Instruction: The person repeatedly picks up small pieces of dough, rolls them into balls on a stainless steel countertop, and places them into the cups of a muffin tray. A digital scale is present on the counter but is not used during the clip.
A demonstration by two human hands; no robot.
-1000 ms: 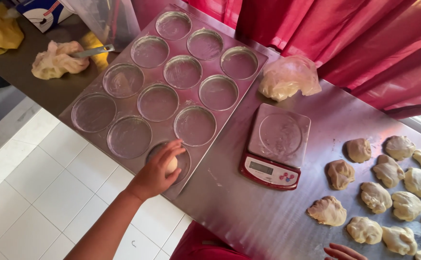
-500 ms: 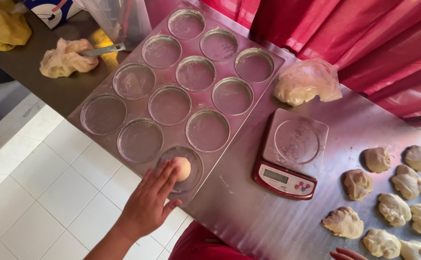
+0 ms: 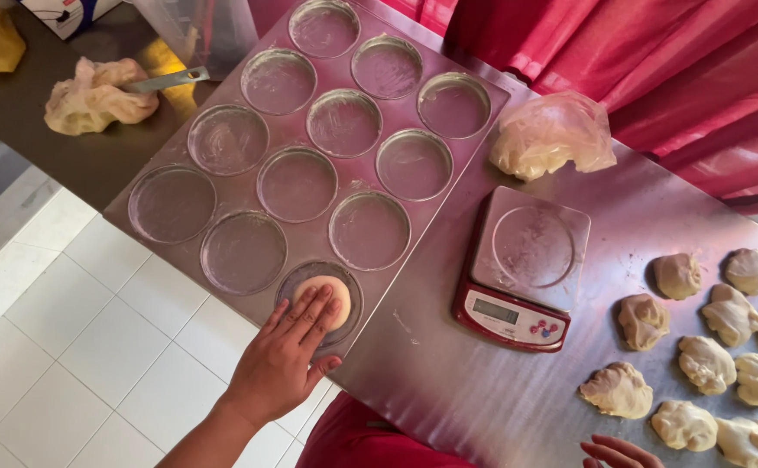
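Observation:
My left hand [image 3: 288,351] lies flat with spread fingers on a pale round dough piece [image 3: 330,293] in the nearest cup of a metal baking tray [image 3: 310,238] with several round greased cups; the other cups hold nothing. Only the fingertips of my right hand [image 3: 615,452] show at the bottom edge, resting on the steel table [image 3: 500,407] close to a rough dough portion [image 3: 619,388]; they hold nothing that I can see.
A red kitchen scale [image 3: 522,269] stands right of the tray. Several rough dough portions [image 3: 725,347] lie at the right. A big dough lump in plastic [image 3: 550,134] sits behind the scale. More dough with a metal tool [image 3: 97,94] lies far left. Red curtain behind; white tiled floor below.
My left hand set the dough ball into the nearest cup and has opened, now pressing it flat with the fingers. The view has shifted slightly.

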